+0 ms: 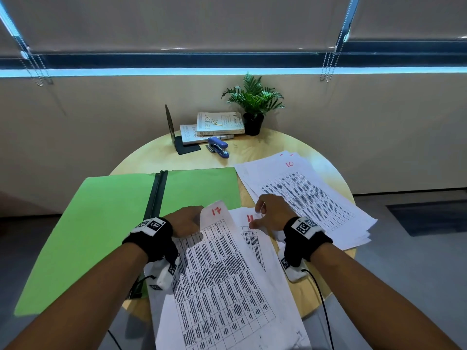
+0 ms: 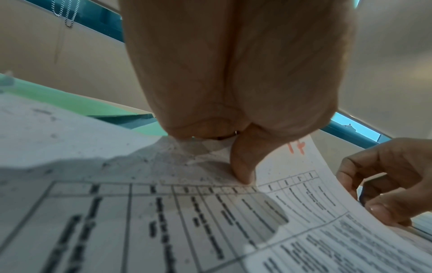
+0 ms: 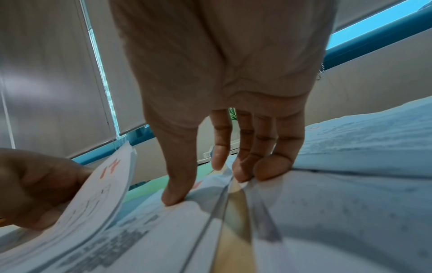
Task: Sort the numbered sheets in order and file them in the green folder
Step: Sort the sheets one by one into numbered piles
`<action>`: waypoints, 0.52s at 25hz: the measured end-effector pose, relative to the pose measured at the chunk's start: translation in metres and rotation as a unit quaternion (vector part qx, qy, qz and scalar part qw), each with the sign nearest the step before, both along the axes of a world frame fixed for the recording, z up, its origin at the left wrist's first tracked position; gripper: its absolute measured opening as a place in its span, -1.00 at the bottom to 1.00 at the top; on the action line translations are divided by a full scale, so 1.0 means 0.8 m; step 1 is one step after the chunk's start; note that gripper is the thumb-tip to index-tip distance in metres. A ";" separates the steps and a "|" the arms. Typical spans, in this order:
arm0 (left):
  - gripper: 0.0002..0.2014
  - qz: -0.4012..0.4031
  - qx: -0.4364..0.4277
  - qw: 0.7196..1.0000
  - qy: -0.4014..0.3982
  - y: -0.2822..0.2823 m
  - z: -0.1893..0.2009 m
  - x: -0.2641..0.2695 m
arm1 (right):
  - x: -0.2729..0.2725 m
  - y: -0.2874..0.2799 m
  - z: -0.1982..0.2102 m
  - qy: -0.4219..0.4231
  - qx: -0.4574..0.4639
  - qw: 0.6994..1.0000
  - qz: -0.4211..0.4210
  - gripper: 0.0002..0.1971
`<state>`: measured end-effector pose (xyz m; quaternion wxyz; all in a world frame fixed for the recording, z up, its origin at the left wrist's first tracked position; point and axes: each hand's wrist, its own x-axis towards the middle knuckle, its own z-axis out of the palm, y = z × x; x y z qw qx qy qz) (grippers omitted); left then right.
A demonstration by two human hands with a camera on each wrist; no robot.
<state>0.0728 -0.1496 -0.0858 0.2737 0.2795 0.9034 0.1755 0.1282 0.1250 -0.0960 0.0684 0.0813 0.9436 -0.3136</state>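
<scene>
The green folder [image 1: 101, 223] lies open on the left of the round table. My left hand [image 1: 188, 221] grips the top left corner of a stack of printed sheets; its top sheet 17 [image 1: 219, 261] curls up at the right edge. In the left wrist view the thumb [image 2: 242, 166] lies on sheet 17 [image 2: 292, 194] with the fingers curled under. My right hand [image 1: 271, 213] rests its thumb and fingertips [image 3: 268, 170] on sheet 11 [image 1: 252, 238], which buckles between them. A fanned pile topped by sheet 10 [image 1: 308, 193] lies at the right.
At the table's far side stand a black bookend [image 1: 170, 127], two stacked books [image 1: 217, 125], a blue stapler [image 1: 218, 146] and a potted plant [image 1: 254, 107]. The held stack overhangs the table's near edge [image 1: 316, 309]. Wrist cables hang below both arms.
</scene>
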 end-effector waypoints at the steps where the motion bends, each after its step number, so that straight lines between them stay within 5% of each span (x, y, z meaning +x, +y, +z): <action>1: -0.76 -0.003 0.000 1.000 0.002 -0.001 -0.001 -0.001 | 0.000 0.000 -0.001 0.003 -0.007 1.000 -0.009 -0.51; 4: -0.77 -0.006 -0.007 1.000 0.003 -0.001 -0.003 -0.002 | -0.004 0.001 -0.004 -0.008 -0.032 0.998 -0.053 -0.56; 8: -0.75 0.003 -0.005 1.000 0.002 -0.001 -0.004 -0.002 | -0.007 0.000 0.001 0.024 -0.005 0.995 -0.092 -0.91; 13: -0.70 0.007 0.002 1.000 -0.009 -0.001 0.002 0.003 | -0.011 -0.006 0.000 0.047 -0.023 0.989 -0.141 -0.89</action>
